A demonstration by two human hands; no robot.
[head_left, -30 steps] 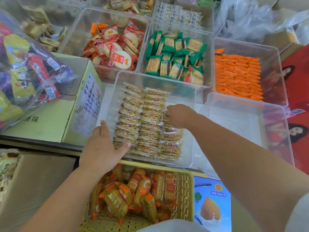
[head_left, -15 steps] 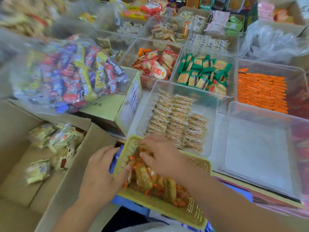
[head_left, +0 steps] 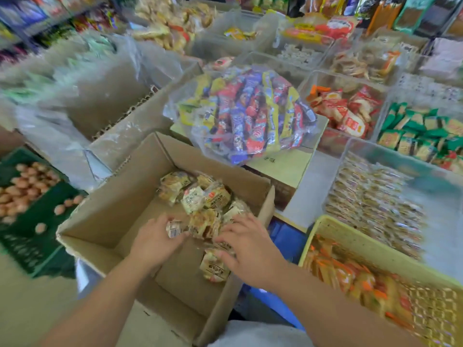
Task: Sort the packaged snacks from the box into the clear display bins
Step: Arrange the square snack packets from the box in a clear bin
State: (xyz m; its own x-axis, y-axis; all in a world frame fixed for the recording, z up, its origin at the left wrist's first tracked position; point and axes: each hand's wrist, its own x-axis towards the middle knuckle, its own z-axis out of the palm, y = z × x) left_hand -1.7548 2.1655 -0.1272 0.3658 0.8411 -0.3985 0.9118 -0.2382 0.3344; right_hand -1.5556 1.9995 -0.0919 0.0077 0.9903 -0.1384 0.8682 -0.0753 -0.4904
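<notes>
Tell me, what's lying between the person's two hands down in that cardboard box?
In the head view, a heap of yellowish snack packets lies between the left hand and right hand, on the cardboard box floor.

Your open cardboard box [head_left: 120, 211] sits low at centre, with a loose heap of pale yellow snack packets [head_left: 200, 199] piled toward its far right corner. Your left hand [head_left: 155, 244] grips one barcoded packet [head_left: 174, 229]. To the right, the clear bin [head_left: 337, 176] holds neat rows of tan packets [head_left: 370, 204].
</notes>
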